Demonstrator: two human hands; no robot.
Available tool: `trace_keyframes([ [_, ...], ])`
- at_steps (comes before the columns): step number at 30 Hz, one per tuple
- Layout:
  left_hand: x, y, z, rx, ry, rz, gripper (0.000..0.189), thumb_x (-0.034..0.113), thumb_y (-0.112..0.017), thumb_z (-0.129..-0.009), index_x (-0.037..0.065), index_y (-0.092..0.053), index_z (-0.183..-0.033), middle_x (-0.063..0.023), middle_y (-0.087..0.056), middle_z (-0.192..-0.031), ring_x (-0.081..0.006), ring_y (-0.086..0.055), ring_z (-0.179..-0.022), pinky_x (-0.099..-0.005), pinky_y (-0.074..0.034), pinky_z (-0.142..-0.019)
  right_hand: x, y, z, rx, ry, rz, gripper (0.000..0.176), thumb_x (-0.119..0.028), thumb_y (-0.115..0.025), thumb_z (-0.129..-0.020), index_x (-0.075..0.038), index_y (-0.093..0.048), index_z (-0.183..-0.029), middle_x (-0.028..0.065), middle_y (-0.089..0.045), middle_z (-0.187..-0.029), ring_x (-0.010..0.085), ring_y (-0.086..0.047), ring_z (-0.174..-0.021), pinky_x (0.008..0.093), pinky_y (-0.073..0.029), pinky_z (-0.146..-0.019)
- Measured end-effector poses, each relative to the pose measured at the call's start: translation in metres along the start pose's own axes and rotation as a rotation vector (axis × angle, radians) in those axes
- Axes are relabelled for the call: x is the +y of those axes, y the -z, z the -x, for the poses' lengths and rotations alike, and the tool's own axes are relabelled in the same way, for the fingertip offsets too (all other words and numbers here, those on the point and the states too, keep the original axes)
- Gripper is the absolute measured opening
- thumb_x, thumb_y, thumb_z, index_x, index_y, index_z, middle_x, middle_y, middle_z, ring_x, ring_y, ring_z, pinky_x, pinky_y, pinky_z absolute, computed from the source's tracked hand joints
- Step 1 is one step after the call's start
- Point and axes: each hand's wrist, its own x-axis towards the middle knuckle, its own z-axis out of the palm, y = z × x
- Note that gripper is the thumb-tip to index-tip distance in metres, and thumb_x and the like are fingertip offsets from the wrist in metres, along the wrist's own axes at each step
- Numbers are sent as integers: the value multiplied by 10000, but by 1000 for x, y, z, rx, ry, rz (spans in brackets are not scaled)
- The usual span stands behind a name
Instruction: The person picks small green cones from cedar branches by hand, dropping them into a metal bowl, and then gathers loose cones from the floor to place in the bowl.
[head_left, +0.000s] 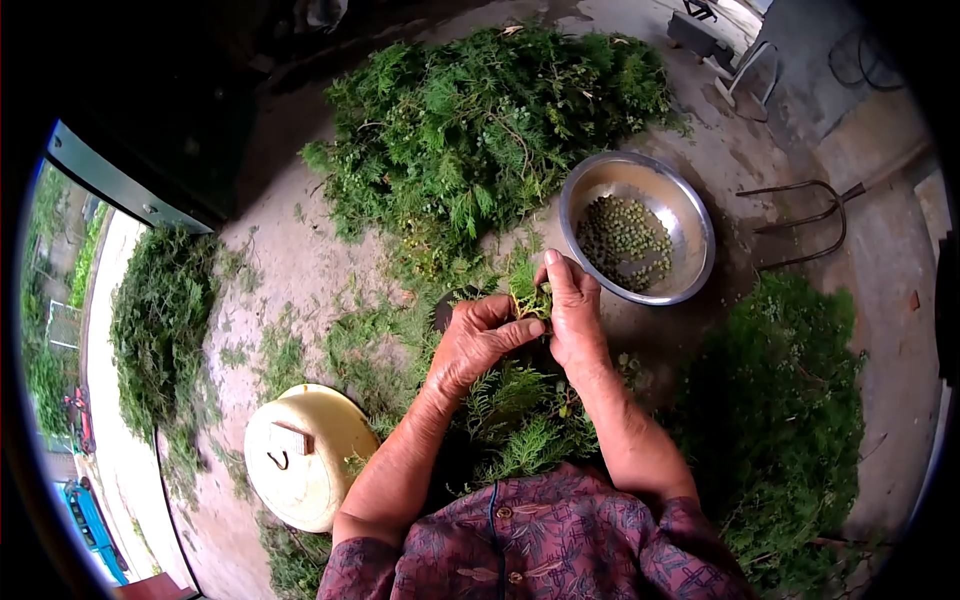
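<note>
Between both hands is a small green conifer sprig [524,292], held in front of my chest. My left hand [482,338] pinches its lower end between thumb and fingers. My right hand [573,308] grips the sprig from the other side, thumb raised and fingers curled. Just beyond my right hand stands a steel basin [692,235] with many small round green cones [625,240] in its bottom. More conifer branches [530,420] lie below my hands, against my lap.
A large heap of conifer branches [480,120] lies ahead, with further piles at left [165,320] and right [780,430]. At lower left stands an upturned cream bucket [290,470]. A pitchfork [815,215] rests at right. Loose sprigs litter the concrete floor [270,270].
</note>
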Motion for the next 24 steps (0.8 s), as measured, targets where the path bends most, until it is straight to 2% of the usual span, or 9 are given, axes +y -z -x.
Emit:
trace_keyframes([
  [1,4,-4,2,8,8,-17,150,174,-656,-784,36,-623,-735,55,-520,-588,-32,-423,-530,-206,-342,-492,0,-2,-2,34,20,7,316,-318,-569,-850,-84,-522,-644,-53,-427,-658,59,-343,-590,198,-275,-544],
  [4,3,-3,4,23,59,61,89,112,-655,-763,25,-641,-759,46,-556,-629,-40,-469,-575,-219,-379,-529,-3,-8,0,134,-136,-120,315,-342,-585,-837,-94,-522,-652,-47,-435,-642,68,-379,-557,190,-299,-514],
  [6,-3,0,5,54,67,180,73,96,-658,-757,26,-649,-775,50,-562,-645,-41,-477,-592,-222,-386,-543,-32,-12,7,251,-364,-364,221,-327,-638,-801,-144,-515,-798,-46,-450,-625,77,-425,-563,210,-383,-474],
  [8,7,1,8,56,60,185,70,94,-659,-758,37,-662,-800,63,-553,-658,-36,-460,-598,-215,-375,-548,-16,25,-7,-93,-391,-389,220,-327,-650,-793,-156,-511,-790,-37,-439,-637,75,-408,-528,201,-353,-452],
  [12,-2,2,3,97,41,130,84,115,-660,-768,44,-668,-812,72,-532,-636,-23,-430,-568,-195,-346,-519,-20,20,7,-104,-275,-364,203,-289,-621,-827,-99,-548,-835,-1,-503,-657,85,-412,-475,193,-319,-417],
  [13,-3,1,3,115,43,143,87,121,-661,-769,45,-668,-810,73,-529,-630,-21,-426,-561,-191,-339,-511,-23,20,12,-90,-256,-349,192,-230,-652,-808,-63,-566,-849,-14,-508,-633,73,-434,-479,167,-292,-416],
  [16,-3,0,1,134,31,143,95,135,-661,-772,47,-668,-809,78,-519,-616,-17,-413,-544,-187,-321,-491,-28,26,25,-330,-89,-158,182,-179,-670,-791,-57,-573,-885,-24,-519,-682,59,-447,-523,168,-324,-444],
  [18,-5,0,0,116,21,131,99,139,-659,-775,48,-668,-812,79,-516,-612,-17,-410,-538,-187,-314,-482,-30,17,33,-274,194,284,265,-152,-706,-751,-40,-551,-935,-28,-545,-762,32,-452,-569,170,-386,-494],
  [24,-4,4,1,110,60,162,113,141,-669,-765,55,-674,-839,78,-532,-632,-19,-417,-546,-190,-317,-490,-28,11,30,-286,185,384,292,-181,-686,-774,-25,-532,-967,-8,-556,-774,45,-470,-572,180,-403,-504],
])
